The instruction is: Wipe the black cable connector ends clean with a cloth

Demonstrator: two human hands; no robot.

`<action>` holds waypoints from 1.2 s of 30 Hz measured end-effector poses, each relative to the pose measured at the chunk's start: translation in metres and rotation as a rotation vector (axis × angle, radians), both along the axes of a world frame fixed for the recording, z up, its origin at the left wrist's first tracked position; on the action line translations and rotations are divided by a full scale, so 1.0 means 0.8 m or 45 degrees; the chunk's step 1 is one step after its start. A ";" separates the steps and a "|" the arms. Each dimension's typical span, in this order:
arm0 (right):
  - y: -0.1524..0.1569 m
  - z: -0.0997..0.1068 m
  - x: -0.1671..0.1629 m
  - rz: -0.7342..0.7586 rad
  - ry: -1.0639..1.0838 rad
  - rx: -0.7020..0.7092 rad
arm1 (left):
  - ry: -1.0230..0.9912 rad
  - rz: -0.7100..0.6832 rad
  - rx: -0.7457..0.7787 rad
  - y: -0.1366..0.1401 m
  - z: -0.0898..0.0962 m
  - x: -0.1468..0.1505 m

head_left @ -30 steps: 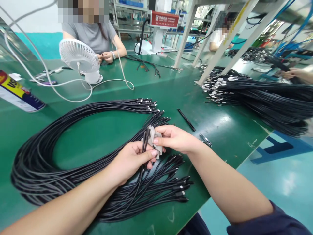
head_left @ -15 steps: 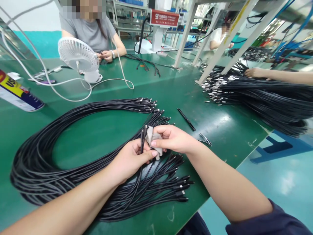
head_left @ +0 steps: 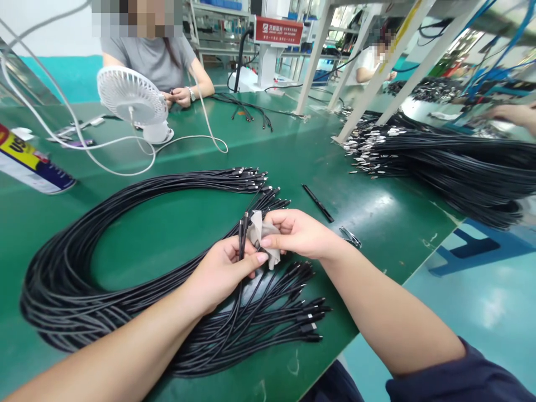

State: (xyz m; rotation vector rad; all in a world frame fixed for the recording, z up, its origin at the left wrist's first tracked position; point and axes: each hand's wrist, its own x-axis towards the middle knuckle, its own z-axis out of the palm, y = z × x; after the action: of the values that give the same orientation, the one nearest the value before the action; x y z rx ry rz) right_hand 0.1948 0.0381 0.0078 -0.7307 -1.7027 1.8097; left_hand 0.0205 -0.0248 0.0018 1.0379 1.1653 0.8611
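Observation:
My left hand (head_left: 232,262) is closed around the plug ends of a few black cables (head_left: 243,231), which point up between thumb and fingers. A crumpled grey cloth (head_left: 268,237) is pinched in my right hand (head_left: 295,234), its folds pressed against a cable end at my left fingertips. That cable end is mostly hidden by the cloth and fingers. Beneath and around my hands lies a large looped bundle of black cables (head_left: 58,279), with one set of plugs (head_left: 251,178) beyond my hands and the other set (head_left: 310,321) nearer my body.
On the green table (head_left: 176,234) are a black pen (head_left: 317,202), nail clippers (head_left: 350,237), a white fan (head_left: 133,97) with a looping cord, and a spray can (head_left: 36,162). Another cable pile (head_left: 439,162) lies right, by metal legs (head_left: 355,111). A co-worker (head_left: 146,61) sits opposite.
The grey cloth has shifted and spread a little at my fingertips; my hands stay in nearly the same place. At the right, another person's hand has drawn back from the cable pile.

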 end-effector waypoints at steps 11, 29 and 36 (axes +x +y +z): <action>-0.001 0.003 0.000 -0.023 0.135 -0.058 | -0.152 -0.006 0.016 -0.001 0.001 -0.001; -0.002 0.001 0.006 -0.079 0.211 -0.015 | -0.221 -0.144 -0.040 -0.002 0.003 -0.001; -0.004 -0.001 0.003 -0.145 -0.017 0.188 | -0.192 -0.104 -0.064 -0.003 0.004 -0.001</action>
State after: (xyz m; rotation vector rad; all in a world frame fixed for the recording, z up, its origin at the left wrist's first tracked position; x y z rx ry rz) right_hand 0.1969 0.0352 0.0072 -0.7620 -1.7448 1.5875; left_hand 0.0199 -0.0273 0.0053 0.9561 1.0061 0.8275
